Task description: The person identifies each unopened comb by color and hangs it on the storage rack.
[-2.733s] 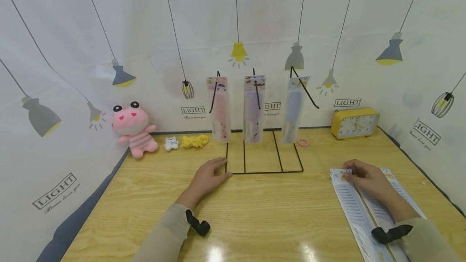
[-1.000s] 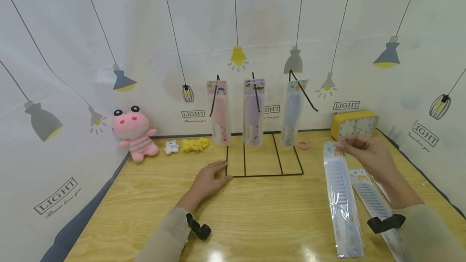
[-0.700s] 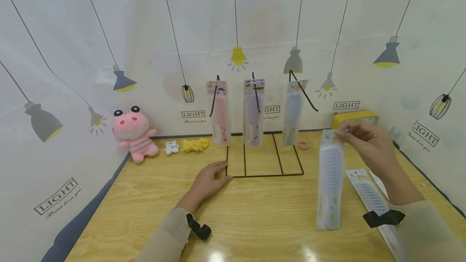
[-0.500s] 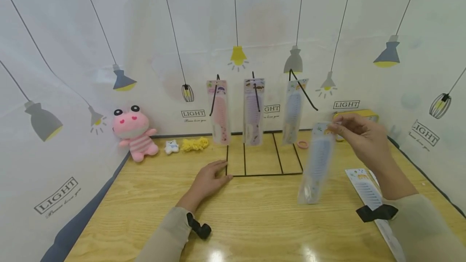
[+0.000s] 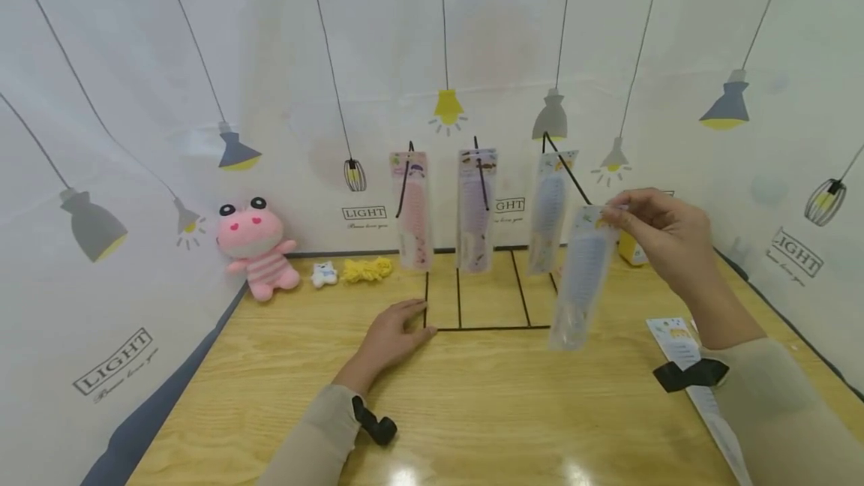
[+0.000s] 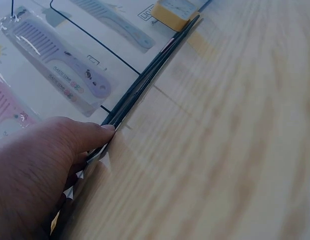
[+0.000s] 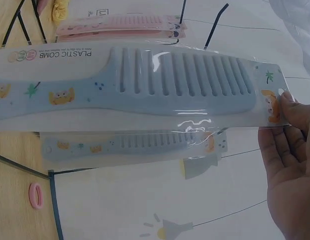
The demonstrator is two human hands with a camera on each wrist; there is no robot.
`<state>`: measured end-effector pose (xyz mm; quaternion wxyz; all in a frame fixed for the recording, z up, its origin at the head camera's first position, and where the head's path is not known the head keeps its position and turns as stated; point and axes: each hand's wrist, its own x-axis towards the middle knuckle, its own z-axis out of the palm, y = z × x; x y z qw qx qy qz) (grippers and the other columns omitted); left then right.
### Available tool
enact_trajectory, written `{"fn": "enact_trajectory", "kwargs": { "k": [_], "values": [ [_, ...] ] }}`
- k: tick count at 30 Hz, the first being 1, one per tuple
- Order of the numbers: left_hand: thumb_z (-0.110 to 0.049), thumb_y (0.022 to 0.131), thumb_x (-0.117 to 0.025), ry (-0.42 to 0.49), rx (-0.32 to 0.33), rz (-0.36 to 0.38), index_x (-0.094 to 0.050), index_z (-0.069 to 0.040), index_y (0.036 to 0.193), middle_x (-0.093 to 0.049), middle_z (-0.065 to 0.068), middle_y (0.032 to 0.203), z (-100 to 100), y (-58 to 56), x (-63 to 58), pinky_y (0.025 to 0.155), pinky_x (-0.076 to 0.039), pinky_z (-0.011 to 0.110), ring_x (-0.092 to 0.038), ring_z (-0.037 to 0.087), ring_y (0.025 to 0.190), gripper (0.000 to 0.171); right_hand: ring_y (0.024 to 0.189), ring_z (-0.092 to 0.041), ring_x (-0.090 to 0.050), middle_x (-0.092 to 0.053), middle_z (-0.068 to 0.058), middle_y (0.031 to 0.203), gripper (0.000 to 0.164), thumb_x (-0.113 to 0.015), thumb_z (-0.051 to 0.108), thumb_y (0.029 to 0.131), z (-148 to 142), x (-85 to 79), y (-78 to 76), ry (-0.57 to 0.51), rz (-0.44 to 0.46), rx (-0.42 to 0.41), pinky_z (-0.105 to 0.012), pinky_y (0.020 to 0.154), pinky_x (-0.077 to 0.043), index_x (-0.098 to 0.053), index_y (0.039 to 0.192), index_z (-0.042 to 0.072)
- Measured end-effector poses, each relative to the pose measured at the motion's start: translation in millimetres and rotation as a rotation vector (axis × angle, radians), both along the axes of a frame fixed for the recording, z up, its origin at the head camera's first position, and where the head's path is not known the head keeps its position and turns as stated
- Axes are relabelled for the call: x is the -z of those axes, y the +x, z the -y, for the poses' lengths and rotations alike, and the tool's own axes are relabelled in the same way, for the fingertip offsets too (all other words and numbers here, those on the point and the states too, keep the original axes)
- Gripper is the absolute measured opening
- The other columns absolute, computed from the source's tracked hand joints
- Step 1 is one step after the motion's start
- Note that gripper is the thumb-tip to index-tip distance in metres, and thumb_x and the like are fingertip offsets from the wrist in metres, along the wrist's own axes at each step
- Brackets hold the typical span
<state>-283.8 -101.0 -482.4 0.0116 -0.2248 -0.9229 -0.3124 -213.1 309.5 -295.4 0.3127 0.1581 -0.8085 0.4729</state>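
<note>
The right hand [image 5: 664, 242] pinched the top end of a packaged blue comb [image 5: 583, 276], which hung tilted above the table [image 5: 472, 411]. Its upper edge came near the tip of the right hook [image 5: 572, 178]; contact could not be told. Behind, a second blue comb [image 5: 547, 205] hung, with a gap between it and the purple comb [image 5: 476, 216]. The left hand [image 5: 391, 336] rested, fingers extended, on the near left corner of the rack [image 5: 493, 329].

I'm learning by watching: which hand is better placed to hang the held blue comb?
Probably the right hand: it pinches the held blue comb by its package top, near the hook bearing another blue comb. The left hand is farther away, at the base of the black rack.
</note>
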Motion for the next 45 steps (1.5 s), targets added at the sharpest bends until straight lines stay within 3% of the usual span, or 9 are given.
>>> {"fn": "enact_trajectory", "kwargs": {
  "k": [5,15,24,31,38,45],
  "values": [
    [-0.046,0.097,-0.065,-0.018,0.006,-0.015,-0.053,-0.015,0.148,-0.048,0.003,0.153,-0.3,-0.8,0.2,0.116,-0.033,0.052,-0.041,0.030,0.142,0.061,0.067,-0.014,-0.055,-0.071,-0.006,0.081,0.011,-0.074,0.012,0.093,2.3,-3.1,-4.0,0.015,-0.023,-0.002,-0.020,0.058,-0.044,-0.074,0.101,0.005],
    [-0.045,0.096,-0.066,-0.010,0.015,-0.034,-0.055,-0.014,0.146,-0.050,0.005,0.151,-0.1,-2.6,2.6,0.115,-0.034,0.052,-0.043,0.030,0.140,0.061,0.077,-0.016,-0.065,-0.074,-0.008,0.089,0.012,-0.072,0.008,0.094,3.6,-2.6,-9.5,-0.003,-0.018,-0.056,-0.017,0.066,-0.052,-0.073,0.103,0.001],
    [-0.044,0.096,-0.067,-0.019,0.015,-0.034,-0.054,-0.014,0.147,-0.048,0.006,0.152,0.3,-2.9,-0.3,0.116,-0.033,0.052,-0.041,0.031,0.141,0.060,0.087,-0.011,-0.069,-0.075,0.001,0.091,0.022,-0.071,0.014,0.096,-0.5,-1.8,-19.2,-0.092,0.049,-0.077,-0.016,0.081,-0.055,-0.072,0.110,-0.002],
    [-0.043,0.096,-0.067,-0.024,0.020,-0.034,-0.054,-0.014,0.147,-0.049,0.007,0.151,0.6,-3.7,2.3,0.116,-0.034,0.052,-0.042,0.031,0.140,0.060,0.092,-0.013,-0.068,-0.075,0.000,0.096,0.024,-0.071,0.014,0.095,-1.9,0.6,-25.2,-0.153,0.096,-0.127,-0.016,0.084,-0.054,-0.071,0.110,-0.005],
    [-0.044,0.096,-0.067,-0.029,0.022,-0.037,-0.054,-0.014,0.147,-0.050,0.006,0.151,0.9,-3.8,2.8,0.115,-0.034,0.052,-0.043,0.031,0.140,0.060,0.100,-0.015,-0.067,-0.074,-0.001,0.102,0.032,-0.071,0.025,0.095,0.0,-2.1,-42.5,-0.135,0.179,-0.114,-0.017,0.089,-0.053,-0.070,0.116,0.000],
    [-0.044,0.096,-0.067,-0.033,0.026,-0.044,-0.054,-0.013,0.147,-0.050,0.006,0.150,1.7,-3.6,2.8,0.115,-0.035,0.052,-0.043,0.031,0.140,0.060,0.100,-0.012,-0.065,-0.074,0.004,0.103,0.038,-0.072,0.039,0.093,5.7,-8.7,-66.3,-0.120,0.223,-0.022,-0.018,0.081,-0.050,-0.072,0.116,0.008]
  ]
}}
